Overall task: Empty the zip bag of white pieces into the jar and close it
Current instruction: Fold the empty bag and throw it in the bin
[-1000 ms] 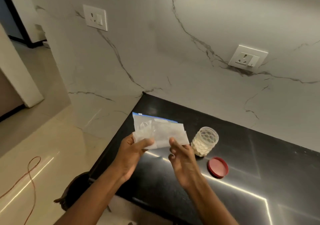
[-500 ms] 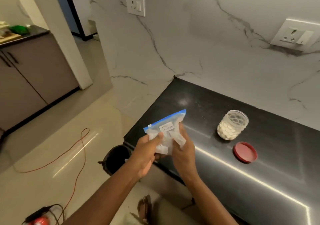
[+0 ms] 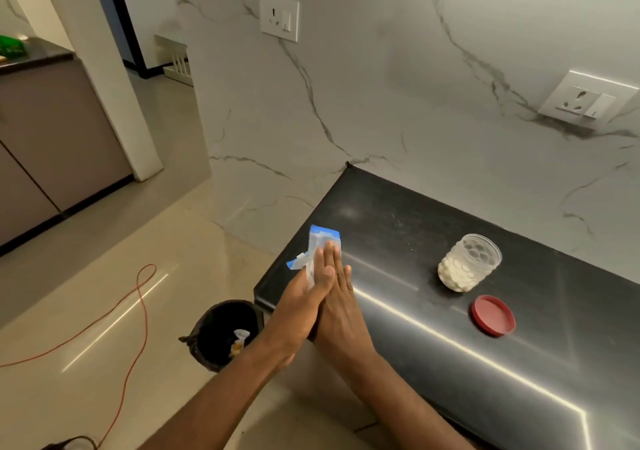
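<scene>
**Hidden and cut off**

Most of the zip bag (image 3: 323,242) is covered by the pressed palms of the left hand (image 3: 304,297) and right hand (image 3: 337,306); its contents cannot be made out. The counter (image 3: 398,228) is cut off at 4 o'clock. The items inside the bin (image 3: 221,333) at 7 o'clock cannot be identified.

A black polished stone countertop (image 3: 433,352) adjoins a white grey-veined marble wall (image 3: 398,110). Two white rectangular socket plates are mounted on the wall, one at upper centre (image 3: 279,17), one at right (image 3: 585,100). On the beige tiled floor (image 3: 86,276) stand a black round waste bin (image 3: 221,335) and a thin red cable (image 3: 138,297).
</scene>
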The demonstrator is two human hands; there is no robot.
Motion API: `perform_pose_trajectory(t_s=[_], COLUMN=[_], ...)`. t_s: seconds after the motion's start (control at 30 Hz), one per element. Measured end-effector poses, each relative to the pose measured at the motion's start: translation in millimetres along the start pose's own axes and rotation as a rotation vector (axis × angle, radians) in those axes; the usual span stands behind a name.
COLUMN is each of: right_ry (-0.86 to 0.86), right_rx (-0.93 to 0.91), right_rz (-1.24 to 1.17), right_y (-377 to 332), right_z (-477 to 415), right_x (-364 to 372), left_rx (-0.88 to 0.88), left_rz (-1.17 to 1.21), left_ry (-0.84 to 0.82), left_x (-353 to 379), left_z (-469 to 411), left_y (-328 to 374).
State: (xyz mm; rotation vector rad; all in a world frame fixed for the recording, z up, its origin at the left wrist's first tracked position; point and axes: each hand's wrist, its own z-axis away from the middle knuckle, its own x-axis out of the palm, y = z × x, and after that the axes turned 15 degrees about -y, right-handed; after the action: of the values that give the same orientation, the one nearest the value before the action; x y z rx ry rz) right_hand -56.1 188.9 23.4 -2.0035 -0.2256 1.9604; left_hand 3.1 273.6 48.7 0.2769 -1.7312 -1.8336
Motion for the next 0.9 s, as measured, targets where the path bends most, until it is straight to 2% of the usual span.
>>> perform_pose_trajectory(t_s=[0.07,0.17,0.23,0.3,0.33,0.4,0.47,0.57,0.63,0.7,0.77,0.9], right_ry=[-0.056,-0.17,0.018,0.187,0.16,-0.014,-0.047,0.144,0.249,0.261,0.207,-0.098], right_rx=[-0.025,-0.111,-0.06,0.115,0.19,0.208,0.173,0.193,0.179,0.096,-0.065,-0.215], right_rz=[-0.037,-0.473,-0.829,-1.151,-1.299,-1.589,-1.692,-1.537,-1.132,-0.63,-0.287,-0.134], right_y=[-11,-19,-26,-33,-36,-39,-44,-62,-75,-86,-89,-91], right_z=[-10,-19,-19,-30,-40,-58,-75,-102,-118,-128,-132,-133], right_x=[2,-4,-5,-6,-8,-13,-17,-11,-3,9,21,35], left_rx=[-0.019,-0.06,-0.065,-0.069,-0.082,-0.132,-0.204,-0.308,-0.342,-0.34,-0.345,-0.405], left_rz=[0.022,0.054,0.064,0.086,0.092,0.075,0.057,0.101,0.096,0.069,0.089,0.367], left_ry=[0.013,0.058,0.043,-0.014,-0.044,-0.131,-0.218,-0.179,-0.117,-0.046,0.001,-0.05], left_x=[-21,-60,-86,-110,-121,-141,-159,-182,-196,-213,-231,-264], left_z=[1,5,3,1,1,3,3,1,-2,-6,-11,-12], left_y=[3,7,11,17,20,24,27,33,34,35,33,32])
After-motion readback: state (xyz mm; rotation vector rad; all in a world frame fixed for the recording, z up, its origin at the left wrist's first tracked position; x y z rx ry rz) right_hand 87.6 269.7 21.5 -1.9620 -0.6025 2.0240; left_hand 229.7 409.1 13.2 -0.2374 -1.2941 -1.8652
